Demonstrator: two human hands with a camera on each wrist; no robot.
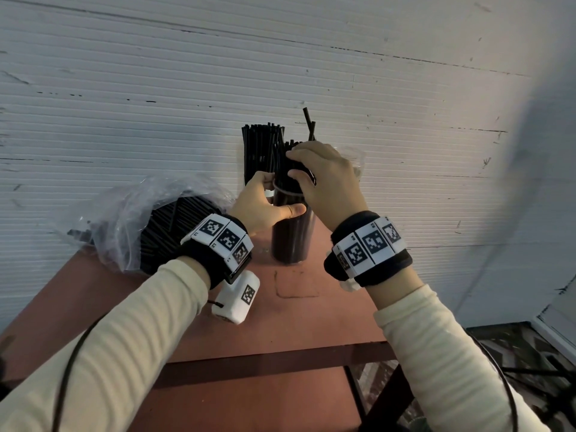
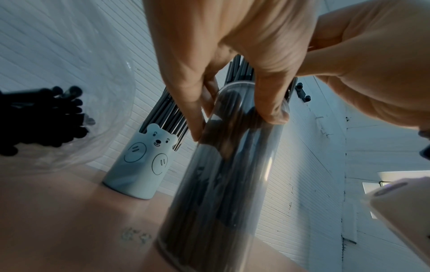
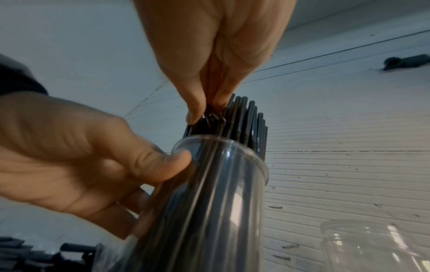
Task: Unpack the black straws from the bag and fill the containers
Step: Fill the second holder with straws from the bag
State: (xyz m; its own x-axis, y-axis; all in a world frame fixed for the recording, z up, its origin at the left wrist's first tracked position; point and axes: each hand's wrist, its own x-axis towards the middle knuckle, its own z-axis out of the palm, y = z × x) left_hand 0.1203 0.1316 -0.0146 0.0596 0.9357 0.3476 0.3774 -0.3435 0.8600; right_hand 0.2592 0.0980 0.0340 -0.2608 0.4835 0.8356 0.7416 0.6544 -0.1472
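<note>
Black straws (image 1: 288, 169) stood packed in the clear tube container (image 1: 291, 235) on the desk (image 1: 299, 310). Right hand (image 1: 327, 182) fingers pinched several straw tops, apparently seating them. Left hand (image 1: 265, 207) gripped the tube near its rim, likely steadying it. Bear cup (image 2: 144, 162) behind already full; plastic bag (image 1: 131, 219) of straws left, within reach.

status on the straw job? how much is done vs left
Done: the bear holder stands packed with straws. In hand: left hand grips the clear tube, nearly full, while right hand pinches the straw tops. Left: the bag holds many straws, and a clear jar looks empty.
</note>
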